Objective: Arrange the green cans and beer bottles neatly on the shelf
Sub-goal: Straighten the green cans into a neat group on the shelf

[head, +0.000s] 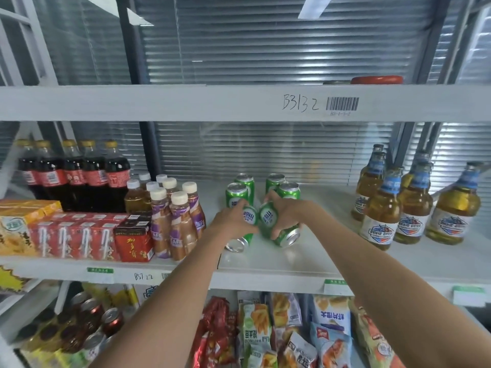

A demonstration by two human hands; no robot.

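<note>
Both my hands are at the middle of the white shelf (305, 258), among green cans. My left hand (233, 220) grips a green can (249, 216) tilted with its base toward me. My right hand (285, 216) grips another tilted green can (267, 217) beside it. Two more cans lie on their sides under the hands, one at the left (237, 244) and one at the right (288, 236). Several green cans (236, 193) stand upright behind, in two short rows. Several amber beer bottles (414, 205) with blue neck labels stand at the shelf's right.
Cola bottles (74, 176), white-capped tea bottles (175, 216) and red drink cartons (79, 235) fill the shelf's left part. A shelf beam (186, 102) runs overhead. Below are snack bags (292, 328) and dark cans (87, 322).
</note>
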